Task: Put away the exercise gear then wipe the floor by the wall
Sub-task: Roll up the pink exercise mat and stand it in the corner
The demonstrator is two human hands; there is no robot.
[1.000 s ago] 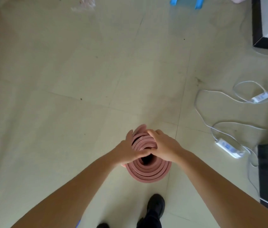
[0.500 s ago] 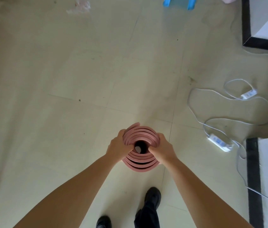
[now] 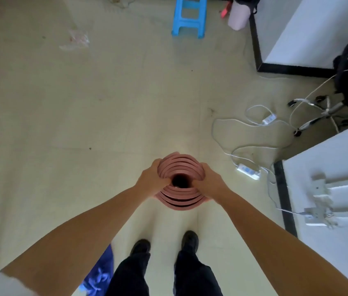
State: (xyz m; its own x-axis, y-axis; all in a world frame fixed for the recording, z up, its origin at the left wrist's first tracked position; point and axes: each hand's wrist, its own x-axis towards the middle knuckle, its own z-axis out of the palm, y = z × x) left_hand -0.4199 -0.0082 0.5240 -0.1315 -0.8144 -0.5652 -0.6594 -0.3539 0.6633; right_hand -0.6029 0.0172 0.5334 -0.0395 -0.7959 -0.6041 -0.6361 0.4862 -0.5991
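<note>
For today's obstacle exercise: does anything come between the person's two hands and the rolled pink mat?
Nothing visible does. The left hand and right hand already grip opposite sides of the rolled mat, which they hold upright, seen end-on.

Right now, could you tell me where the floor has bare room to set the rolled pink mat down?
The widest bare patch is the cream tiled floor left of the rolled pink mat, below the crumpled clear wrapper. The right side is crowded with the white cables and the white power strip.
</note>
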